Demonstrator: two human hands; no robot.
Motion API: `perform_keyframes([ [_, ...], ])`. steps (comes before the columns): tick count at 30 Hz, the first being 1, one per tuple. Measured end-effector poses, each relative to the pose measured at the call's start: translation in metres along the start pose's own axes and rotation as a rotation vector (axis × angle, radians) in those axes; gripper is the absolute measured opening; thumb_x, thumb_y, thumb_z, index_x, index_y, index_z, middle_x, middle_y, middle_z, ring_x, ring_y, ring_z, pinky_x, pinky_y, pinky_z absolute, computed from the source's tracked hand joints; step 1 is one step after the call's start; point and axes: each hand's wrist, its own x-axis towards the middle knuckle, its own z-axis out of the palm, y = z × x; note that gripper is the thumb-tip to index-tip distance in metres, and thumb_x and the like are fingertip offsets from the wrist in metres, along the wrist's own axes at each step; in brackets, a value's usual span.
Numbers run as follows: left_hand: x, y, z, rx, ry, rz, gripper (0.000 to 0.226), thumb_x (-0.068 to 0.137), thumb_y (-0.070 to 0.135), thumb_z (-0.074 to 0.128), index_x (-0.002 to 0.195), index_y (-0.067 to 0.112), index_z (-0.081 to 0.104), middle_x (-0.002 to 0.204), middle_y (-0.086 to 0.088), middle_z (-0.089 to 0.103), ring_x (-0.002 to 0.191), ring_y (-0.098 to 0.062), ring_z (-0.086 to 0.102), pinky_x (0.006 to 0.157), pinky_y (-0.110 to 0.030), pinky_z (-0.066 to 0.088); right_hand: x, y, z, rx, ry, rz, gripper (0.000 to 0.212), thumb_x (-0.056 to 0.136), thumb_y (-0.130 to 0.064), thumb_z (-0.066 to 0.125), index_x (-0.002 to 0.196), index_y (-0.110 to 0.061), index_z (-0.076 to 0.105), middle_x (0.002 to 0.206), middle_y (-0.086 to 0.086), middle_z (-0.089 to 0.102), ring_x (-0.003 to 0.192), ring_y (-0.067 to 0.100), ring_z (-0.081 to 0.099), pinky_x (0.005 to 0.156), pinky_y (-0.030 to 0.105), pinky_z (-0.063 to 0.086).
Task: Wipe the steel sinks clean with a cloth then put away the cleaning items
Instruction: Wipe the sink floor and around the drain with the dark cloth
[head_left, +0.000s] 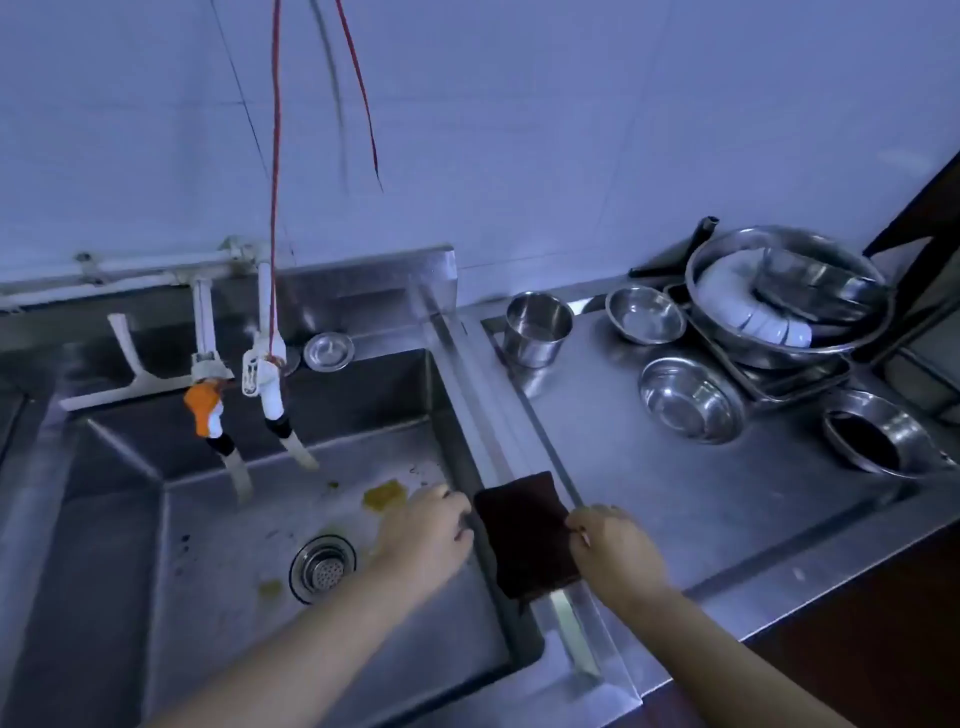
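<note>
Both hands pinch a dark cloth (524, 535) by its opposite side edges, the left hand (426, 535) curled on the left edge and the right hand (615, 553) on the right edge, with the cloth stretched flat between them; it lies over the steel rim that parts the sink (130, 519) from the counter (701, 499). Left of the grip and below it, the sink floor carries yellow stains (384, 494) just beyond the left hand's knuckles, and a round drain strainer (323, 569) sits near the left wrist; farther back on that side, two taps (208, 410) hang over the basin, one with an orange handle. Right of the grip and well apart from it, steel bowls (688, 397), a steel cup (537, 327) and a large basin of white dishes (789, 296) stand on the counter by the wall.
</note>
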Motion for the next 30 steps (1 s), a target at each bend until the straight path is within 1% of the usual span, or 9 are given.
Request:
perform_keyframes([
  [5,0.041,0.011,0.049,-0.039,-0.063,-0.042,0.047,0.09,0.035,0.05,0.135,0.025,0.046,0.133,0.005,0.048,0.122,-0.018,0.04,0.097,-0.03,0.04,0.045,0.019,0.027,0.12,-0.02,-0.11,0.038,0.089,-0.009,0.049,0.125,-0.016,0.058,0.125,-0.001,0.054,0.114,0.018,0.05,0.087,0.024,0.041],
  [8,0.062,0.016,0.07,0.003,-0.03,-0.028,0.06,0.09,0.039,0.05,0.144,0.023,0.032,0.144,0.007,0.039,0.129,-0.019,0.033,0.103,-0.03,0.031,0.069,0.021,0.04,0.129,-0.021,-0.222,0.048,0.084,-0.005,0.053,0.131,-0.014,0.052,0.14,0.003,0.045,0.123,0.023,0.042,0.102,0.029,0.035],
  [11,0.075,0.022,0.085,0.044,-0.045,-0.056,0.065,0.088,0.038,0.054,0.144,0.019,0.028,0.14,0.001,0.043,0.129,-0.021,0.032,0.104,-0.033,0.03,0.088,0.021,0.047,0.071,-0.067,-0.278,0.054,0.087,-0.012,0.052,0.139,-0.02,0.042,0.146,-0.003,0.038,0.128,0.021,0.036,0.104,0.03,0.031],
  [15,0.075,0.02,0.096,0.071,-0.005,-0.104,0.036,0.084,0.034,0.058,0.116,0.019,0.05,0.115,0.0,0.052,0.113,-0.022,0.04,0.091,-0.031,0.033,0.097,0.024,0.05,-0.013,-0.089,-0.315,0.046,0.087,-0.02,0.054,0.133,-0.022,0.048,0.125,-0.001,0.052,0.114,0.022,0.042,0.095,0.029,0.033],
  [18,0.068,0.014,0.095,-0.012,0.017,-0.078,0.016,0.08,0.031,0.056,0.09,0.018,0.056,0.096,0.002,0.052,0.101,-0.02,0.041,0.082,-0.029,0.033,0.099,0.023,0.044,-0.007,-0.046,-0.341,0.024,0.078,-0.013,0.063,0.102,-0.014,0.067,0.097,0.006,0.057,0.096,0.03,0.046,0.08,0.032,0.035],
  [21,0.056,0.006,0.081,-0.209,0.053,-0.107,0.007,0.075,0.025,0.057,0.075,0.02,0.052,0.082,0.005,0.049,0.088,-0.016,0.045,0.068,-0.027,0.033,0.099,0.014,0.037,-0.024,-0.043,-0.419,0.014,0.071,-0.009,0.067,0.086,-0.01,0.069,0.091,0.006,0.058,0.089,0.031,0.047,0.074,0.032,0.035],
  [23,0.045,-0.001,0.068,-0.387,0.056,-0.208,0.014,0.076,0.019,0.057,0.07,0.023,0.045,0.071,0.006,0.049,0.072,-0.016,0.05,0.054,-0.025,0.03,0.102,-0.001,0.033,0.02,-0.042,-0.482,0.013,0.069,-0.009,0.07,0.082,-0.01,0.069,0.092,0.004,0.061,0.092,0.029,0.048,0.075,0.032,0.036],
  [26,0.026,-0.024,0.052,-0.593,0.111,-0.387,0.016,0.078,0.016,0.06,0.073,0.023,0.047,0.066,0.003,0.056,0.064,-0.015,0.054,0.055,-0.03,0.038,0.107,-0.036,0.031,0.141,-0.109,-0.515,0.01,0.073,-0.008,0.066,0.082,-0.01,0.067,0.086,0.003,0.064,0.09,0.024,0.052,0.072,0.029,0.037],
  [30,0.004,-0.063,0.043,-0.617,0.183,-0.5,0.02,0.081,0.022,0.063,0.07,0.03,0.048,0.06,0.007,0.055,0.053,-0.005,0.049,0.049,-0.027,0.033,0.106,-0.075,0.047,0.17,-0.177,-0.569,0.009,0.079,-0.008,0.063,0.084,-0.011,0.069,0.078,0.008,0.065,0.078,0.024,0.057,0.062,0.027,0.037],
])
